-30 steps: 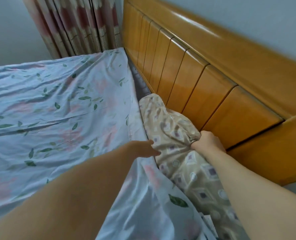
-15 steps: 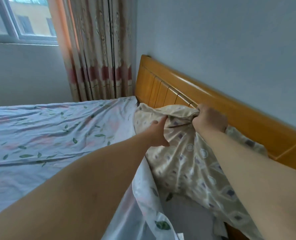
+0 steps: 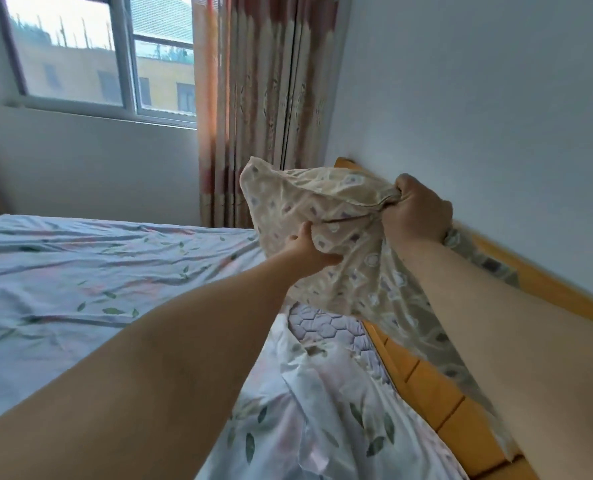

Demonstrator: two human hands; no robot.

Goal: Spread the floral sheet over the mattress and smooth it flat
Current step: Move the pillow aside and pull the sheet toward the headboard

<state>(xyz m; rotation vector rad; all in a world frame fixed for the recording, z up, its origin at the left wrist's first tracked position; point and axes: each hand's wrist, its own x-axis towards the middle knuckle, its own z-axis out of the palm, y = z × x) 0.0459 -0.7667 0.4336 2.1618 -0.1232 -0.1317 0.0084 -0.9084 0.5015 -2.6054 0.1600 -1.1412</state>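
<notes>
Head view: the floral sheet [image 3: 80, 278] lies over the mattress [image 3: 326, 327], wrinkled, its long creases running left to right toward the wooden headboard [image 3: 437, 393] — a quilted strip of mattress shows bare beside that board. Above it a beige patterned pillow [image 3: 322, 209] is held up. The right hand [image 3: 416, 209] is fisted on its bunched top edge; the left hand [image 3: 308, 251] cups its lower side.
</notes>
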